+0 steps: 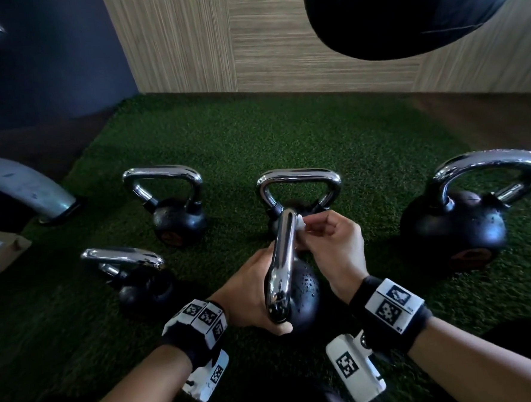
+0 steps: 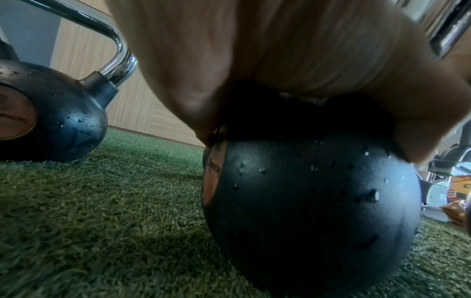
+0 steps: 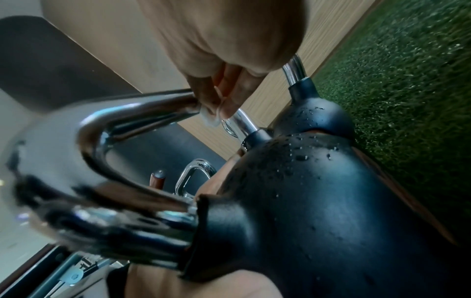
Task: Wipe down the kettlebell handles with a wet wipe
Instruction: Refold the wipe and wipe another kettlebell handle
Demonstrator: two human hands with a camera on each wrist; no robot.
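Note:
A black kettlebell (image 1: 305, 294) with a chrome handle (image 1: 282, 255) stands on the green turf in front of me, its body beaded with water drops. My left hand (image 1: 253, 294) grips it at the base of the handle, thumb curled under the near end; in the left wrist view the palm (image 2: 280, 50) lies over the ball (image 2: 311, 201). My right hand (image 1: 315, 230) pinches a small white wet wipe (image 1: 299, 222) against the far end of the handle. The right wrist view shows the fingers (image 3: 229, 96) pressing the wipe (image 3: 211, 119) onto the chrome bar (image 3: 122, 113).
Other kettlebells stand around: one right behind (image 1: 299, 183), two at the left (image 1: 178, 218) (image 1: 138, 283), a large one at the right (image 1: 455, 226). A curved metal tube (image 1: 24, 187) and a cardboard box (image 1: 0, 251) sit far left. A dark bag (image 1: 402, 12) hangs overhead.

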